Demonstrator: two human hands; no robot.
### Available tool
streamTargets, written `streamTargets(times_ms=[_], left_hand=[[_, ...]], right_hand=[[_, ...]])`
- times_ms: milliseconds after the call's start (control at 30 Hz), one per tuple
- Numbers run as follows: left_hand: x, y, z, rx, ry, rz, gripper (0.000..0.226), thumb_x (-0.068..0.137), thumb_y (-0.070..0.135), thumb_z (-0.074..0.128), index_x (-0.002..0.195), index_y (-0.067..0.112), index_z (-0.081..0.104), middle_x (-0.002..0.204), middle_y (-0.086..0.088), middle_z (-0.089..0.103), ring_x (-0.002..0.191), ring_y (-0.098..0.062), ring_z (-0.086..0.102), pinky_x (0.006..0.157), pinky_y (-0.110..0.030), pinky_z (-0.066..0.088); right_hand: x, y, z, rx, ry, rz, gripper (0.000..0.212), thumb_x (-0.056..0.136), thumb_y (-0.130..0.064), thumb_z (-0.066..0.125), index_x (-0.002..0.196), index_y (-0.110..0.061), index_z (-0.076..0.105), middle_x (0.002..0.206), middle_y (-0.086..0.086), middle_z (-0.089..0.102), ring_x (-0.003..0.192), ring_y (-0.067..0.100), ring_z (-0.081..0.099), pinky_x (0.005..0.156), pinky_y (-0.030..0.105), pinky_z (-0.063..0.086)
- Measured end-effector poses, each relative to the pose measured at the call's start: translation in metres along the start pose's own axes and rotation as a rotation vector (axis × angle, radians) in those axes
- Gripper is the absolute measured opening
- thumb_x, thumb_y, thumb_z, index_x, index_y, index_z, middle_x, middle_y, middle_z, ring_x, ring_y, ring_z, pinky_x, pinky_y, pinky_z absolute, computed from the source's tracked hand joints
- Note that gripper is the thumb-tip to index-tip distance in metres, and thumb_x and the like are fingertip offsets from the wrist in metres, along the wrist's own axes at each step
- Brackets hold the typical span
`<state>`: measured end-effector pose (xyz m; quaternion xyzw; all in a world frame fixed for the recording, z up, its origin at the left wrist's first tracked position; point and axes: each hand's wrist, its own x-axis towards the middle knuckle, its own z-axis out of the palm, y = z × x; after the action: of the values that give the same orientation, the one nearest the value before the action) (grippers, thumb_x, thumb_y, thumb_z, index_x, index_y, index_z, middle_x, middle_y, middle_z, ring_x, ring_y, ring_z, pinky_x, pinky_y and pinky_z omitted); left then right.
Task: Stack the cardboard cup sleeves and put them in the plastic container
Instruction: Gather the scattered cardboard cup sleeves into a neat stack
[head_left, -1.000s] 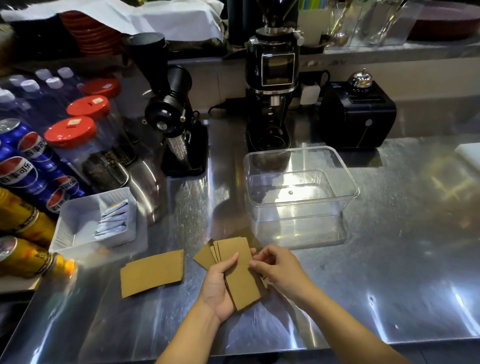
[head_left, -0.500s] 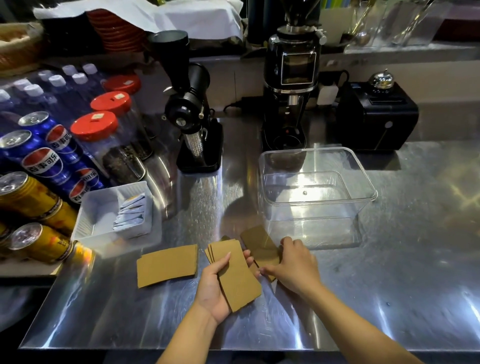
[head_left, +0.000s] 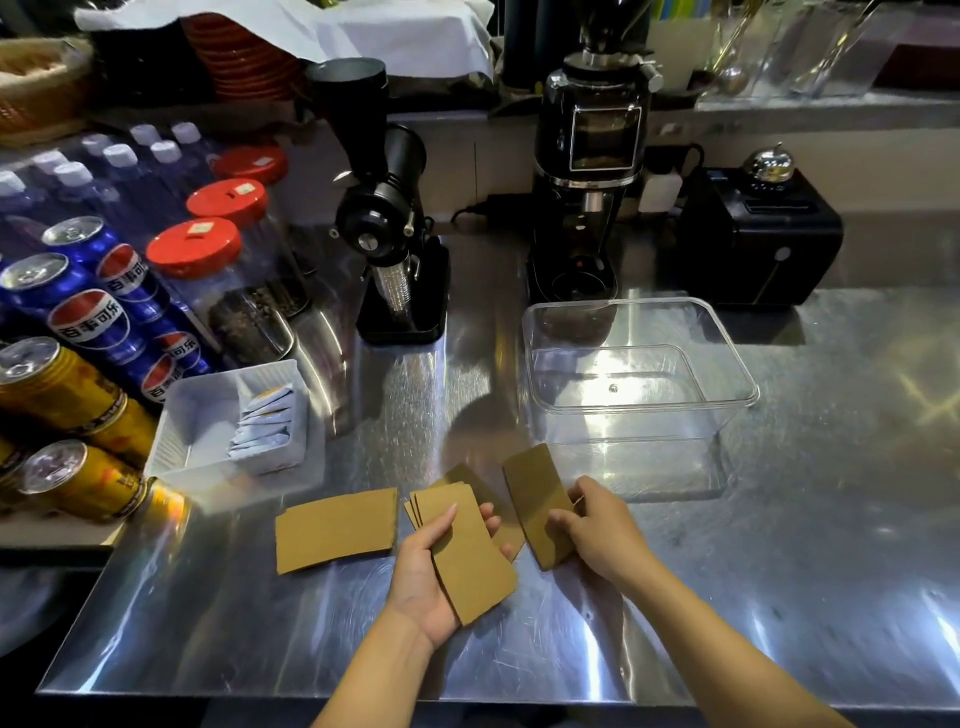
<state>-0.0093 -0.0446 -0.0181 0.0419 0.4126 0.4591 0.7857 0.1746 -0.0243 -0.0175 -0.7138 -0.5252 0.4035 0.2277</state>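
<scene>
Sleeves (head_left: 470, 556) outside plastic container (head_left: 644, 410) (in hands)

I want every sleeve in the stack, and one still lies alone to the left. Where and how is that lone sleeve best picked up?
The lone sleeve lies flat on the steel counter, apart from the rest. Probably best: the right hand comes from above at its near long edge, lifts it with a fingertip, then pinches top and bottom. The left hand is full with the stack.

Flat brown cardboard sleeves (head_left: 336, 530) lie near the empty, upright clear plastic container (head_left: 644, 405) on steel.
</scene>
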Motion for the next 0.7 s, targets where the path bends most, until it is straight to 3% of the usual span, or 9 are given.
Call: streamTargets(times_ms=[167, 300, 433, 533, 700], left_hand=[[0.003, 0.001, 0.007, 0.052, -0.05, -0.068, 0.039, 0.073, 0.034, 0.063, 0.095, 0.003, 0.072, 0.088, -0.018, 0.073, 0.076, -0.032, 0.069, 0.074, -0.044, 0.055], [0.004, 0.002, 0.011, 0.075, -0.081, -0.082, 0.044, 0.074, 0.042, 0.059, 0.101, 0.008, 0.071, 0.096, -0.02, 0.073, 0.08, -0.034, 0.068, 0.078, -0.046, 0.051], [0.004, 0.003, 0.011, 0.066, -0.082, -0.095, 0.04, 0.073, 0.038, 0.061, 0.096, 0.007, 0.072, 0.092, -0.021, 0.073, 0.078, -0.035, 0.068, 0.071, -0.046, 0.057], [0.002, 0.003, 0.008, 0.051, -0.099, -0.076, 0.034, 0.074, 0.033, 0.06, 0.089, 0.006, 0.074, 0.084, -0.019, 0.074, 0.074, -0.033, 0.07, 0.063, -0.043, 0.058], [0.001, 0.006, 0.001, -0.006, -0.101, -0.054, 0.035, 0.077, 0.029, 0.053, 0.091, 0.003, 0.072, 0.084, -0.02, 0.073, 0.076, -0.033, 0.07, 0.071, -0.045, 0.059]], right_hand=[[-0.012, -0.02, -0.003, 0.398, -0.04, -0.01, 0.014, 0.08, -0.012, 0.067, 0.081, -0.02, 0.055, 0.08, 0.007, 0.066, 0.067, 0.014, 0.064, 0.046, 0.016, 0.045], [-0.025, -0.033, 0.01, 0.474, -0.161, -0.042, 0.023, 0.077, -0.008, 0.07, 0.087, -0.02, 0.053, 0.071, 0.006, 0.06, 0.052, 0.001, 0.061, 0.042, 0.012, 0.043], [-0.033, -0.036, 0.022, 0.415, -0.211, -0.061, 0.031, 0.077, -0.014, 0.072, 0.089, -0.033, 0.051, 0.071, 0.003, 0.057, 0.058, 0.003, 0.063, 0.05, 0.013, 0.047], [-0.035, -0.037, 0.025, 0.272, -0.192, -0.138, 0.029, 0.077, -0.023, 0.071, 0.097, -0.035, 0.054, 0.066, -0.009, 0.052, 0.059, -0.003, 0.052, 0.05, 0.006, 0.04], [-0.034, -0.036, 0.029, -0.03, -0.116, -0.335, 0.029, 0.082, -0.037, 0.062, 0.108, -0.028, 0.061, 0.083, -0.012, 0.053, 0.073, -0.002, 0.048, 0.061, 0.011, 0.036]])
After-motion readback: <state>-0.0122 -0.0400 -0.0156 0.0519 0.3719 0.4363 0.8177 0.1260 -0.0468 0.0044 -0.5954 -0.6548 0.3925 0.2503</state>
